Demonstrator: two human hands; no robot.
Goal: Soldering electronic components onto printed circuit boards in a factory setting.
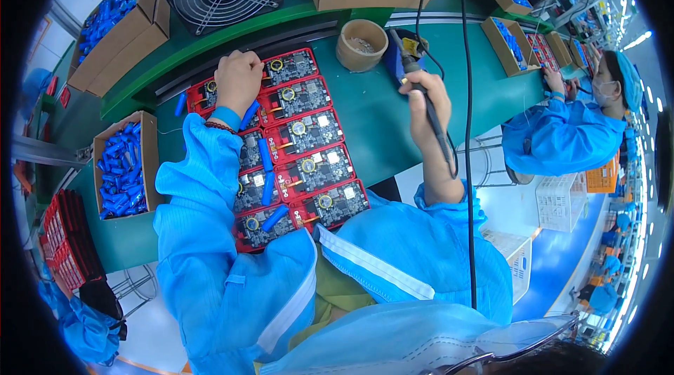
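1. My left hand (239, 79) rests as a loose fist at about 11 o'clock from the picture's centre, knuckles down on the far end of the red tray (298, 157) of circuit boards. It is curled tight, and I cannot tell whether anything small is pinched inside it.

2. My right hand (425, 105) sits at about 1 o'clock, fingers wrapped firmly round the soldering iron (415, 70), the tip pointing away from me toward the iron stand (406, 47) at 12 o'clock; its cable runs back along my forearm.

3. The boards lie in two columns on the green bench (379, 129), running from 11 o'clock down toward 6. Blue cylindrical cells (267, 188) lie between the columns, one just beside each pair of boards.

4. The step, as I judge it, is soldering at the far boards. To do it well, I'd keep the left fist pressing the tray flat so nothing shifts, and bring the tip across low from 1 o'clock toward 11.

5. I'd mind the round paper cup (362, 44) near the stand, and the cable, so that neither snags the swing.

6. A box of blue cells (121, 168) sits at 9 o'clock, well apart from both hands. A co-worker in blue (562, 136) works at 3 o'clock.
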